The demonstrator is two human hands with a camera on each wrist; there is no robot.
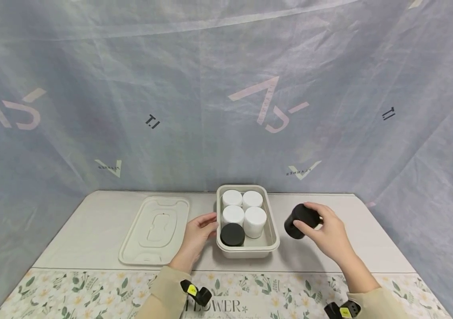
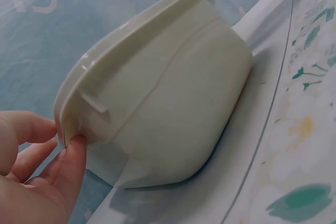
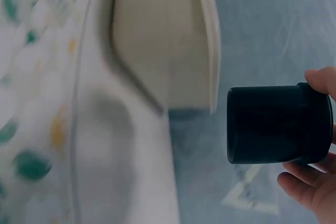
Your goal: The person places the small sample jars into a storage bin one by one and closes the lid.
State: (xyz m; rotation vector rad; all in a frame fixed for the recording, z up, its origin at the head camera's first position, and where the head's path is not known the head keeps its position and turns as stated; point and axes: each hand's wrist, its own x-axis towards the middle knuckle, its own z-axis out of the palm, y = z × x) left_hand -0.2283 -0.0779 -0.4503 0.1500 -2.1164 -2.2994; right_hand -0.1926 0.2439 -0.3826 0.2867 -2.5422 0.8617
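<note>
A black lidded jar is gripped near its lid by my right hand, raised to the right of a cream plastic bin. In the right wrist view the jar lies sideways across the picture, fingers and thumb around its lid end. My left hand pinches the bin's left rim between thumb and fingers, as the left wrist view shows at the rim. Inside the bin stand several white-lidded jars in two columns, and one black-lidded jar at the near left corner.
A cream lid with a moulded handle lies flat to the left of the bin. Beneath everything is a pale mat with a floral front band. A grey-blue printed cloth hangs behind and along both sides.
</note>
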